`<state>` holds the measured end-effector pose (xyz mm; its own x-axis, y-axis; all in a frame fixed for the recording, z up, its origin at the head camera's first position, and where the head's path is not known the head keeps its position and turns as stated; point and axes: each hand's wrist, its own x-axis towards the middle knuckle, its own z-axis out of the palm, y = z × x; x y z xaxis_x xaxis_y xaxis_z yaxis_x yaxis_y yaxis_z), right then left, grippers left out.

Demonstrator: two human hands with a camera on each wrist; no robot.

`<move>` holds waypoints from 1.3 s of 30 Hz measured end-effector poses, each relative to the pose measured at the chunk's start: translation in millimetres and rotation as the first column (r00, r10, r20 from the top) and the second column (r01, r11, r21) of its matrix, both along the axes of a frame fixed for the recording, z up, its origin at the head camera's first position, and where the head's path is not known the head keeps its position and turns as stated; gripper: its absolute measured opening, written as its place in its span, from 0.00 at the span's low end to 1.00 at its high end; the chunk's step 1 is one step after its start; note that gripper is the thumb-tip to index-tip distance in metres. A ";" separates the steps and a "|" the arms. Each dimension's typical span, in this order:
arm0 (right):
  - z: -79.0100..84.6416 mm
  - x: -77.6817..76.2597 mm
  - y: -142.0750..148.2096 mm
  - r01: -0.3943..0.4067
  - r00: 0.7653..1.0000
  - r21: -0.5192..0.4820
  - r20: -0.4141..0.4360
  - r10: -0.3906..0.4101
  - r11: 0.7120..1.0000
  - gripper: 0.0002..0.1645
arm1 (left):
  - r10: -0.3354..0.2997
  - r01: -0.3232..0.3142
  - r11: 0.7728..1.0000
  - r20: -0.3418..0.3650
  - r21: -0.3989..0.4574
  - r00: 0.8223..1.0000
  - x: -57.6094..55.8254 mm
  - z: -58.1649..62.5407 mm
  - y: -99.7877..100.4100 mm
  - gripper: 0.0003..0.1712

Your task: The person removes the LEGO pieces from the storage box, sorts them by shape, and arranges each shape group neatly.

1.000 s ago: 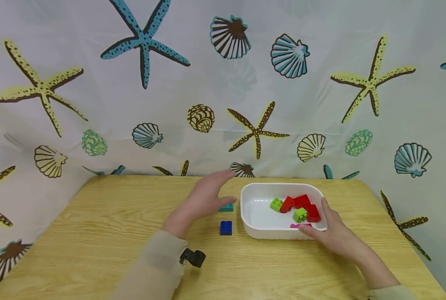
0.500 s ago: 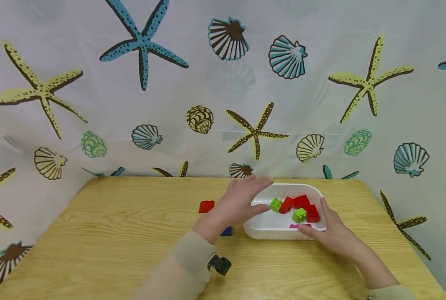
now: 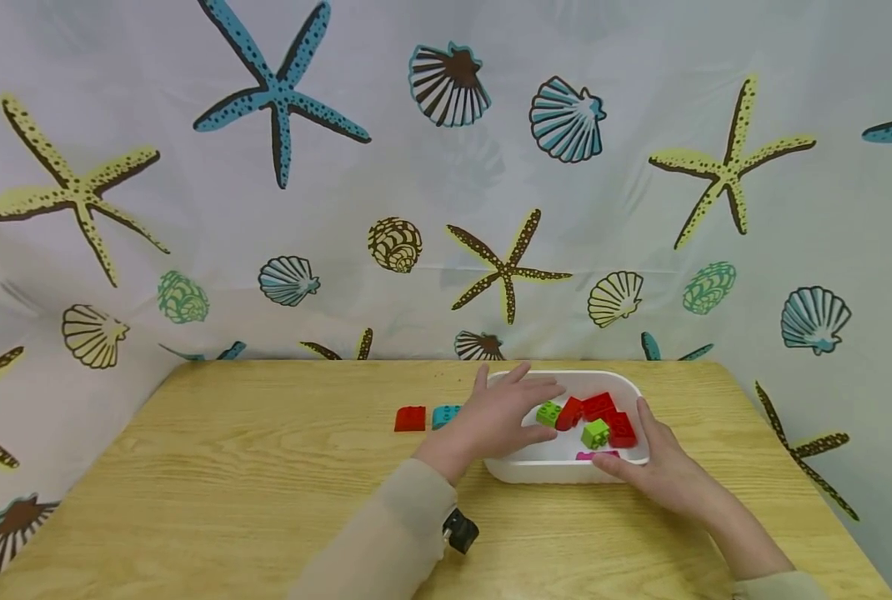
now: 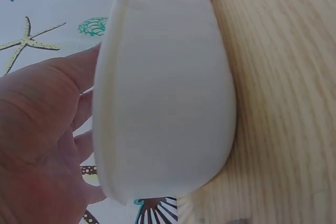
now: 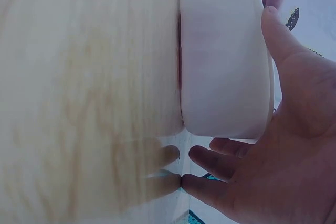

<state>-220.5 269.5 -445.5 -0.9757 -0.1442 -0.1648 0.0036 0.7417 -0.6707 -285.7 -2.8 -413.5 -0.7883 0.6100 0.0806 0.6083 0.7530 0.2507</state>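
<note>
A white plastic bin (image 3: 566, 473) stands on the table holding toy building bricks: a green brick (image 3: 549, 414), another green brick (image 3: 596, 433), several red bricks (image 3: 622, 430) and a flat pink piece (image 3: 585, 456). Over the bin's left end hovers my left hand (image 3: 494, 417), fingers spread, with nothing seen in it. The left wrist view shows the same bin's outer wall (image 4: 168, 93) beside that palm. My right hand (image 3: 674, 475) grips the bin's right end, thumb on the front rim, fingers around the end wall (image 5: 226, 61).
A red brick (image 3: 410, 418) and a teal brick (image 3: 444, 415) lie on the wooden table (image 3: 266, 467) left of the bin. My left sleeve (image 3: 386, 533) and wrist camera (image 3: 461, 531) cover part of the tabletop. Behind hangs a curtain (image 3: 386, 325) with starfish and shells.
My left hand has moved right, from beside the teal brick to over the bin. The red brick has come into view, and the blue brick is now hidden. My right hand stays put.
</note>
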 end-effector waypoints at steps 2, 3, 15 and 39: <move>-0.2 -0.2 0.0 0.002 1.000 -0.001 0.001 -0.002 1.000 0.79 | 0.004 -0.004 1.000 0.003 -0.011 1.000 -2.1 -2.6 2.4 0.39; -0.3 -0.3 0.1 0.003 1.000 -0.001 0.002 -0.003 1.000 0.79 | 0.009 -0.009 1.000 0.002 -0.017 1.000 -3.3 -3.9 3.5 0.39; -1.7 -0.2 -0.4 -0.004 1.000 0.010 -0.005 0.004 1.000 0.79 | 0.044 -0.045 0.996 -0.006 -0.074 0.999 -13.7 -15.9 10.0 0.36; -1.3 0.6 0.2 -0.009 1.000 0.020 -0.012 0.009 1.000 0.79 | 0.101 -0.116 0.980 -0.100 -0.159 0.990 -15.1 -24.9 21.7 0.32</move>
<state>-219.8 269.7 -446.8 -0.9764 -0.1498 -0.1556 -0.0114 0.7550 -0.6556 -300.8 18.8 -438.5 -0.8445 0.5320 0.0613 0.5352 0.8421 0.0658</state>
